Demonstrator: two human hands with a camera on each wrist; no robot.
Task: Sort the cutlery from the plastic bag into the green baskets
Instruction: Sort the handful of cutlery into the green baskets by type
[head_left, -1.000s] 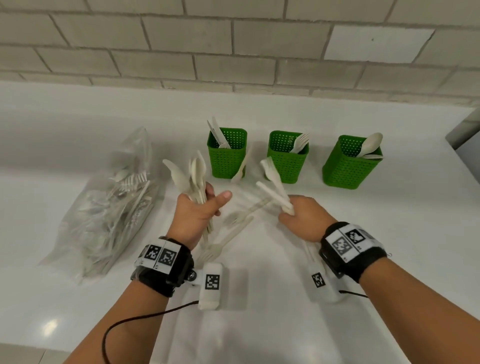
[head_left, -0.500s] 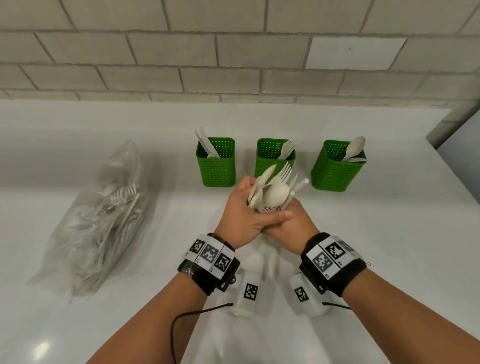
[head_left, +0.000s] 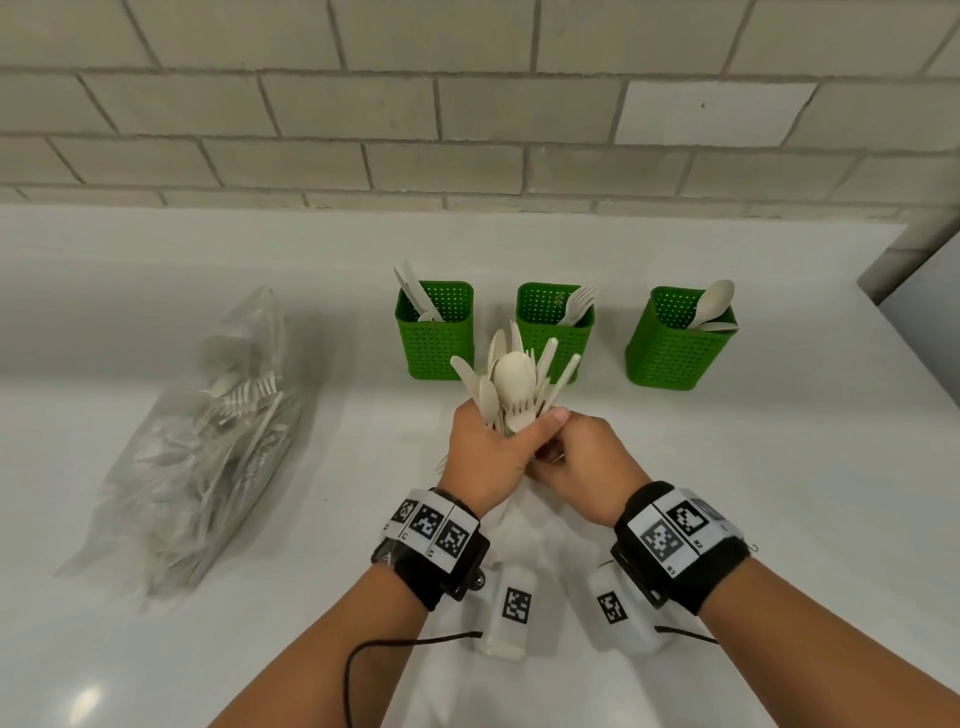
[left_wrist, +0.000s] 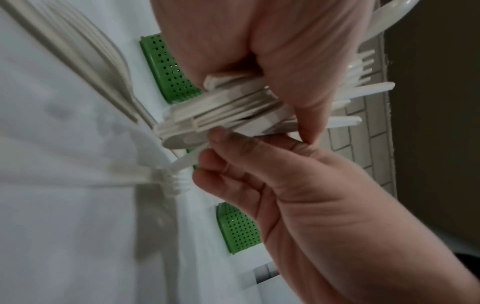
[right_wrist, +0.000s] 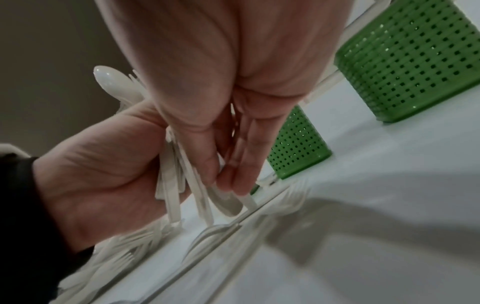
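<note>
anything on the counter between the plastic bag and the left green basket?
Bare in the head view: only white counter lies between the plastic bag and the left green basket. The wrist views don't show that stretch.

I see the left hand (head_left: 485, 457) gripping a mixed cutlery bunch (head_left: 511, 382) upright, the right hand (head_left: 582, 465) touching its lower end (fingers hidden). Behind stand three green baskets (head_left: 435, 345); the plastic bag (head_left: 208, 441) lies left.
</note>
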